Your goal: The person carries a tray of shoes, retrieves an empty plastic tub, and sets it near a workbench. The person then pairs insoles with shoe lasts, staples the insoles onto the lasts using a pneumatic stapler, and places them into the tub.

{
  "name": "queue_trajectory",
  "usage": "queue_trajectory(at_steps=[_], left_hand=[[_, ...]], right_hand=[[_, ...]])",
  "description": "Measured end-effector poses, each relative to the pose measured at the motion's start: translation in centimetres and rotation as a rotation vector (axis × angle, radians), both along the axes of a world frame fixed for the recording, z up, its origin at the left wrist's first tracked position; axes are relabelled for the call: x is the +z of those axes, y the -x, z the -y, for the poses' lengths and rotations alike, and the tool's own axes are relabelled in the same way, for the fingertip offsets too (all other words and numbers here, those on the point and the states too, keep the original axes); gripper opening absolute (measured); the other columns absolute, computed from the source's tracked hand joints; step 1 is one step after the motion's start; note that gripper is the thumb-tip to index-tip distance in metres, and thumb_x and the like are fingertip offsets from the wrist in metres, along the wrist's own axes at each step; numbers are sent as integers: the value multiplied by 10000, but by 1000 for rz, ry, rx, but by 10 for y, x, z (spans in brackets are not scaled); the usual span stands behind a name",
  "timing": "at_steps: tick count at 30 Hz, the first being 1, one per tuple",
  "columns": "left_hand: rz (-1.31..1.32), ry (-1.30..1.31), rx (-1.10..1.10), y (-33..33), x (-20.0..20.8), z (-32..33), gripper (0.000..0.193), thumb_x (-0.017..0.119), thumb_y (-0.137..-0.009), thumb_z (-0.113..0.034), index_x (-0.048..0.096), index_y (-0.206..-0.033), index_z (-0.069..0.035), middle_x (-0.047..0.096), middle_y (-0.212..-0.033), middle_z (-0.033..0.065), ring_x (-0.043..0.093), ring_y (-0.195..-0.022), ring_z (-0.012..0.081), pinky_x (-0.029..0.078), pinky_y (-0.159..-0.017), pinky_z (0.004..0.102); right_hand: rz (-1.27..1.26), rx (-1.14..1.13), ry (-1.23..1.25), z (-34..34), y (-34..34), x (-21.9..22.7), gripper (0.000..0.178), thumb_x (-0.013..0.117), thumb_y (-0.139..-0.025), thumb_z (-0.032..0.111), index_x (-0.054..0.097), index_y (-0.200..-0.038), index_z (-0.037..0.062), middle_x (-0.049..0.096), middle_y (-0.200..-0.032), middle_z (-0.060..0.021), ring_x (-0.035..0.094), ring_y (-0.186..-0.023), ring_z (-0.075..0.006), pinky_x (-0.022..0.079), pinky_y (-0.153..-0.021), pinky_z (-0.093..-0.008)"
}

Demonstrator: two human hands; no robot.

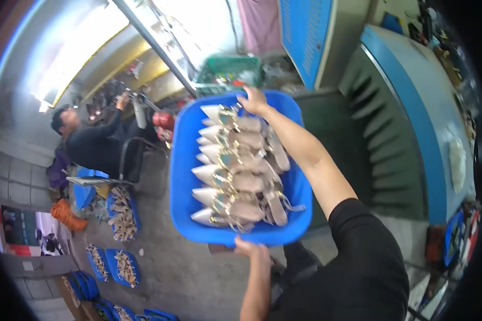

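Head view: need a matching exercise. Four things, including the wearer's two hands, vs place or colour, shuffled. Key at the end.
Things
1. Wearer's left hand
2. Crate
3. Wearer's right hand
4. Shoes between the hands

Place or colour
A. Inside the blue tub, pointed toes toward picture left
B. At the tub's upper rim in the picture
C. At the tub's lower rim in the picture
D. Green

Pairs: 1-C, 2-D, 3-B, 4-A
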State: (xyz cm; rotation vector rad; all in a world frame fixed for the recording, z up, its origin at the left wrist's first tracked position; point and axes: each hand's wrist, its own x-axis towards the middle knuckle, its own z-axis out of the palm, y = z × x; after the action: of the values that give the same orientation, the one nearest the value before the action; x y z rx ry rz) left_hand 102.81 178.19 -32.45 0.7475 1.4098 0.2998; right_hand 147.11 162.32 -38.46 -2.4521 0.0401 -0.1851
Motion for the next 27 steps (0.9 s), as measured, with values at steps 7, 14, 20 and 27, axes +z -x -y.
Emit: queue_trajectory(at_steps=[7, 14, 20, 27], left_hand=[[137, 106, -34, 59, -22, -7, 410, 536, -1017, -264, 530, -1314, 18, 597, -1274, 154, 621, -1118, 343, 514, -978, 571], [414, 134, -379, 122, 19, 72, 420, 600, -962, -217, 589, -1220, 113, 648, -1222, 210, 657, -1076, 367, 567, -948, 539], [389, 148, -523, 133, -49, 42, 469, 574, -991, -338, 571, -1339, -25, 614, -1293, 199, 592, -1185, 381, 514, -1013, 548], [-353, -613, -735, 221, -52, 213, 527, 606, -893, -506, 682, -1184, -72, 697, -1069, 113, 663, -1032, 290, 541, -875, 446]], right_hand=[[52, -294, -916, 67, 407, 103, 314, 635, -997, 155, 617, -1255, -23, 679, -1121, -75, 629, -1039, -129, 495, -935, -284], [-484, -831, -320, 257, 894, 116, 290, 686, -901, 229, 710, -1116, 37, 742, -1018, -130, 707, -917, -240, 546, -829, -349], [-603, -1394, -465, 406, 1123, 62, 297, 704, -838, 261, 749, -999, 16, 748, -1005, -172, 708, -977, -309, 541, -867, -391], [-511, -1618, -688, 577, 1279, 9, 246, 752, -857, 233, 744, -951, 5, 727, -862, -87, 669, -797, -190, 541, -725, -351]])
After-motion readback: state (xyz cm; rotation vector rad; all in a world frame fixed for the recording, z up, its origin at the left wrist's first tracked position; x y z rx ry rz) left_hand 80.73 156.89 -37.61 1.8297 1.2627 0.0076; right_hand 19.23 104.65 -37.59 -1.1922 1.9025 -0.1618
